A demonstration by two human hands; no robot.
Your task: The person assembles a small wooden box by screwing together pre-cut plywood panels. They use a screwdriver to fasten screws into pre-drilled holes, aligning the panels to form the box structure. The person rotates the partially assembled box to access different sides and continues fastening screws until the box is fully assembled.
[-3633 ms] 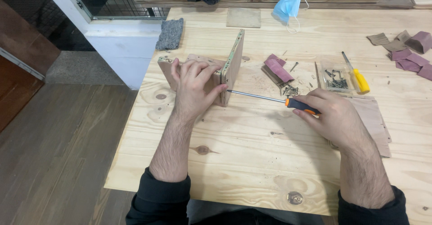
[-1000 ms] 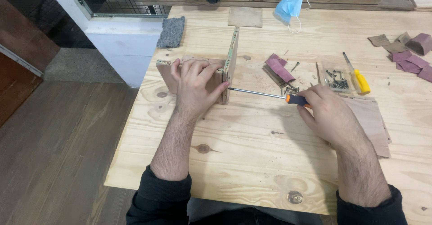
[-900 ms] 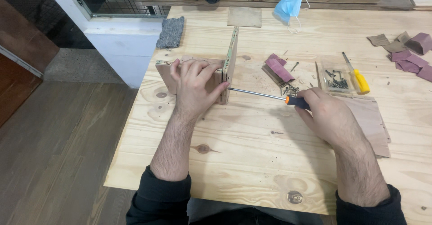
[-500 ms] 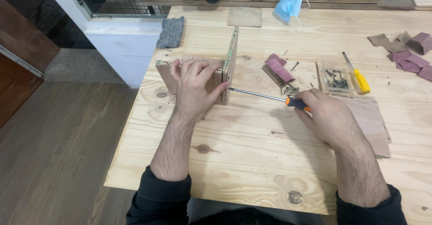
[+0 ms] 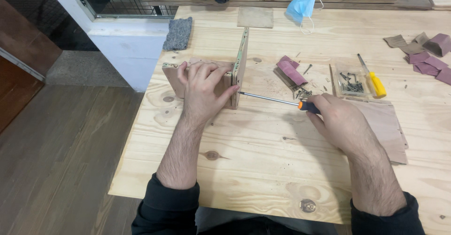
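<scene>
My left hand point(image 5: 203, 90) presses down on a flat wooden board point(image 5: 172, 74) that butts against an upright wooden board point(image 5: 241, 58) standing on edge. My right hand point(image 5: 339, 121) grips the orange and black handle of a screwdriver point(image 5: 277, 100). Its long metal shaft lies almost level, and its tip meets the near lower face of the upright board, close to my left thumb. Both pieces rest on a pale pine workbench point(image 5: 263, 160).
A clear tray of screws point(image 5: 350, 82) and a yellow screwdriver point(image 5: 372, 77) lie at right, above a thin plywood sheet point(image 5: 386, 124). Purple sandpaper blocks point(image 5: 291, 70), sandpaper scraps point(image 5: 425, 56), a blue face mask point(image 5: 303, 7) and a grey felt pad point(image 5: 178, 33) are farther off.
My right hand has shifted slightly on the screwdriver handle, as in turning it. The boards and my left hand stay where they were.
</scene>
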